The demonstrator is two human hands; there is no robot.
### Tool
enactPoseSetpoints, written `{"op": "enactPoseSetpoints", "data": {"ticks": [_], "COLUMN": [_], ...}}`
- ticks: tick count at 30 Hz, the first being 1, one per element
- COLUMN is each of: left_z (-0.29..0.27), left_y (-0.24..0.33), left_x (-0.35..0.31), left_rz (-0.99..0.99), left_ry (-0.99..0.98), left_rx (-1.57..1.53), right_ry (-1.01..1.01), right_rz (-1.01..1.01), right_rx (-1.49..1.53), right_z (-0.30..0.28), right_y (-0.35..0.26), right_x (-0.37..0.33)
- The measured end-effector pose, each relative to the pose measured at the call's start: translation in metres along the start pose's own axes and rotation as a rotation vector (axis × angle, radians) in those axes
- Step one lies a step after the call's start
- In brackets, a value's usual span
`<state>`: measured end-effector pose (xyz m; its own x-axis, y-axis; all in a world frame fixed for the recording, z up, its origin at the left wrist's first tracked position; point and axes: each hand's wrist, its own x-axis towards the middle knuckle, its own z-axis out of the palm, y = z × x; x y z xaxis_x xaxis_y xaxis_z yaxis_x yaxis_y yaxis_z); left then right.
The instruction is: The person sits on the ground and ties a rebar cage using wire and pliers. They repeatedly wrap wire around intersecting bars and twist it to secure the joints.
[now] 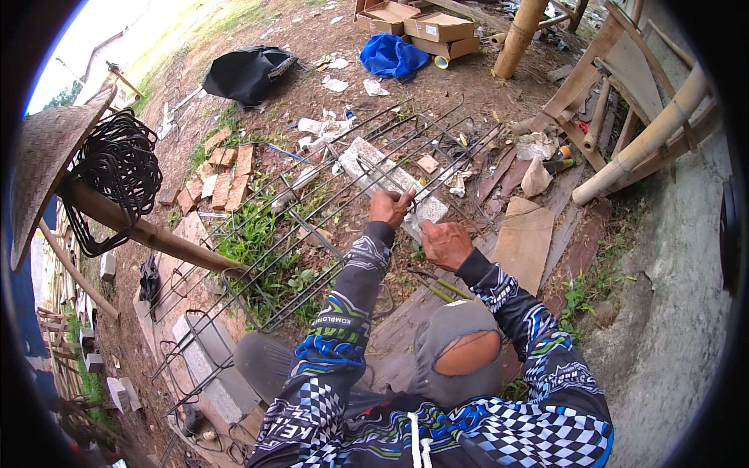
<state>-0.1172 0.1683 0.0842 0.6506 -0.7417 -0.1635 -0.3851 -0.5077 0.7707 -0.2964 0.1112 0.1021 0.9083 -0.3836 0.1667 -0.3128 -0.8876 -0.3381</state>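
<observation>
A long frame of thin steel rebar (275,248), with bars crossed by stirrups, runs diagonally in front of me. My left hand (392,207) is closed at the near side of this frame, its fingers wrapped at a bar. Just right of it, my right hand (446,245) is curled in a pinch; whatever it holds is too small to make out. Under the frame near both hands lies a pale concrete block (373,165). Cutting pliers with green handles (446,290) lie on the ground below my right hand, close to my knee. A second concrete block (209,366) sits under the frame's near-left end.
Broken red bricks (232,181) lie left of the frame. A bamboo pole (148,230) carries a coil of black cord (117,175) and a woven hat (56,160). Bamboo and boards lean against the right wall (663,304). Cardboard boxes (438,28) and a blue sheet (392,56) lie beyond.
</observation>
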Motion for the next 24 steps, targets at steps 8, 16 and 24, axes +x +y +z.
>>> {"op": "enactPoseSetpoints", "data": {"ticks": [8, 16, 24], "left_z": [0.001, 0.004, 0.006], "left_y": [-0.001, -0.020, 0.002], "left_x": [-0.002, 0.001, -0.011], "left_rz": [-0.013, -0.009, -0.012], "left_ry": [0.104, 0.106, 0.050], "left_rx": [-0.036, -0.071, -0.037], "right_ry": [0.188, -0.203, -0.515], "right_rz": [0.207, 0.234, 0.863], "right_rx": [-0.019, 0.510, 1.664], "right_z": [-0.026, 0.021, 0.106], "right_y": [0.036, 0.004, 0.074], "right_x": [0.072, 0.022, -0.081]}}
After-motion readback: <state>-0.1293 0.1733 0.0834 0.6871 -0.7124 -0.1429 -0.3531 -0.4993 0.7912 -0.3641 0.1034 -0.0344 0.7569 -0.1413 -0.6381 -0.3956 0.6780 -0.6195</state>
